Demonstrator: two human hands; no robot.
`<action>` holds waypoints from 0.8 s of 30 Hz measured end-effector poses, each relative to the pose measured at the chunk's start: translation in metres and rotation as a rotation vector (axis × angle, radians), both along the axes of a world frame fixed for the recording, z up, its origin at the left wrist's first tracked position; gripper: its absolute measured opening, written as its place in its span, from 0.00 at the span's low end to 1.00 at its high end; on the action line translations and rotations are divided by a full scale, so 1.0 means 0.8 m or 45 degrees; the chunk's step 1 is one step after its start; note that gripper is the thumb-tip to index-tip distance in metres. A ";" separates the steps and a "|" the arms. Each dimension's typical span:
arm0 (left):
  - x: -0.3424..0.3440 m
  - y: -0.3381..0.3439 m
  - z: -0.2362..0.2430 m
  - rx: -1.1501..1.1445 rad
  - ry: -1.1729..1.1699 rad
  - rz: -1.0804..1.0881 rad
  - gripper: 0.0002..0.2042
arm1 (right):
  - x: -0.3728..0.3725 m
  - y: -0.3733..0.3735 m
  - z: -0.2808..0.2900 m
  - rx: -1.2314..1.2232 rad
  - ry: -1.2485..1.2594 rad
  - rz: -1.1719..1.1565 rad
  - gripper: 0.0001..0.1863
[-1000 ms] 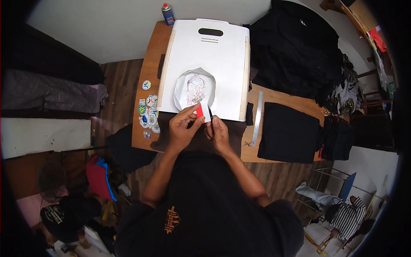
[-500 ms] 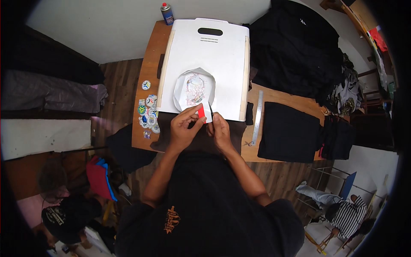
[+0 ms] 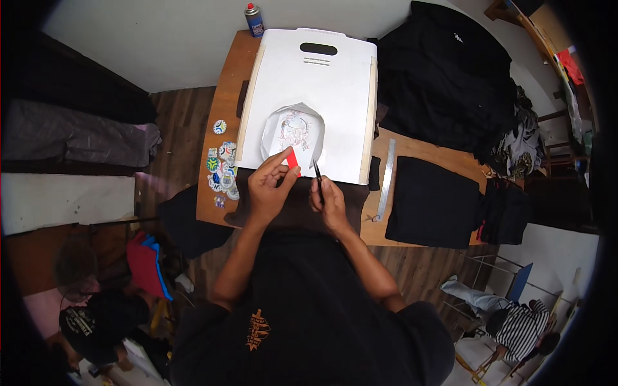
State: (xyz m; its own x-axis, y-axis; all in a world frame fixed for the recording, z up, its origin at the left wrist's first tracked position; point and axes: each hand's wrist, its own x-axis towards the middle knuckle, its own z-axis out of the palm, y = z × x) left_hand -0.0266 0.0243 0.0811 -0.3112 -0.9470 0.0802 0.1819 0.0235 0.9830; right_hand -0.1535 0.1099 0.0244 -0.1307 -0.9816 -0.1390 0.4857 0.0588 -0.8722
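Pinched between the thumb and fingers of my left hand [image 3: 269, 186] is a small red strip [image 3: 293, 162], tilted over the near rim of a shallow white paper tray [image 3: 265, 134]. My right hand [image 3: 331, 204] grips a slim black pointed tool [image 3: 317, 177], its tip pointing up and away, apart from the strip. Whether this tool is scissors or tweezers is too small to tell. Thin scraps with coloured outlines [image 3: 295, 132] lie in the tray. Beneath it is a large white board [image 3: 347, 96] with a handle slot.
Several round patterned stickers [image 3: 222, 170] lie on the wooden table [image 3: 215, 199] at left. A spray can [image 3: 254, 20] stands at the back. To the right are a metal ruler [image 3: 386, 180], folded black cloth [image 3: 434, 202] and a black cloth heap [image 3: 444, 83]. Two people work behind.
My left hand has shifted slightly left with the red strip, which is now tilted. The black tool has come away from it, and the white part beside the red no longer shows.
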 end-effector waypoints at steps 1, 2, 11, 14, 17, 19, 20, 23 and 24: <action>-0.001 0.000 0.001 0.000 -0.006 0.009 0.21 | 0.001 0.002 0.001 -0.007 0.008 0.019 0.21; -0.001 -0.001 0.001 0.000 -0.005 0.010 0.21 | 0.003 0.004 0.001 -0.006 0.010 0.020 0.21; -0.006 0.000 -0.002 -0.038 -0.038 0.006 0.20 | 0.004 0.005 0.000 0.000 -0.109 0.040 0.20; -0.008 -0.001 -0.003 -0.038 -0.020 0.010 0.20 | 0.002 0.003 -0.001 -0.036 -0.055 0.057 0.21; -0.011 0.001 -0.005 -0.041 -0.019 0.013 0.20 | 0.000 0.003 0.000 -0.024 -0.059 0.067 0.21; -0.013 0.001 -0.005 -0.025 -0.016 0.016 0.20 | 0.000 0.003 -0.002 -0.045 -0.056 0.072 0.21; -0.013 0.001 -0.005 -0.026 -0.016 0.015 0.20 | 0.000 0.003 -0.001 -0.046 -0.056 0.071 0.21; -0.014 0.002 -0.004 -0.037 -0.019 0.012 0.21 | -0.001 0.004 0.002 -0.039 -0.068 0.063 0.21; -0.016 0.003 -0.004 -0.034 -0.016 0.019 0.20 | -0.002 0.004 0.003 -0.046 -0.061 0.058 0.21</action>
